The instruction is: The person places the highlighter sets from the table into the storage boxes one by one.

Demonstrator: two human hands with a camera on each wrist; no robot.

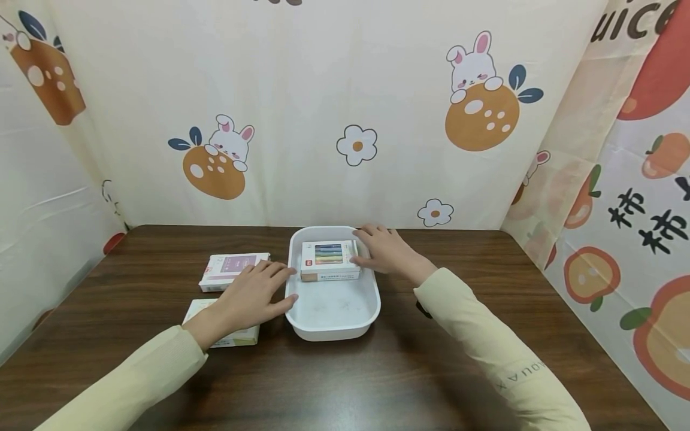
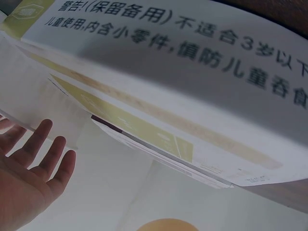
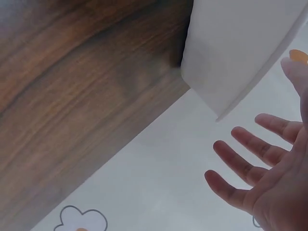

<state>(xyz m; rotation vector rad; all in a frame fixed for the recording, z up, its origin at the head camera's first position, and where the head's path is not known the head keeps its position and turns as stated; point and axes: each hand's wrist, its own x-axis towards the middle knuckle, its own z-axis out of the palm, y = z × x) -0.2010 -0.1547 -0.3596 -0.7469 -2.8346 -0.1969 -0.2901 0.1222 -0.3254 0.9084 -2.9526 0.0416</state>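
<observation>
A white plastic tray (image 1: 333, 311) sits on the table, and in its far half lies a white box with a row of coloured sticks on its top (image 1: 330, 261). At the tray's left rim is my left hand (image 1: 252, 297), its fingers relaxed and spread. My right hand (image 1: 392, 252) reaches over the far right rim, thumb beside the box's right end, nothing gripped. The right wrist view shows that hand's fingers (image 3: 236, 192) loosely spread near the tray's outer wall (image 3: 231, 53). In the left wrist view, the left hand (image 2: 29, 178) appears with its palm bare.
Left of the tray lies a white box with a purple label (image 1: 237, 264). Nearer, a white and green box (image 1: 244, 337) is partly hidden under the left forearm; its printed side (image 2: 168, 57) fills much of the left wrist view. A patterned curtain (image 1: 302, 179) stands behind the brown table (image 1: 334, 383).
</observation>
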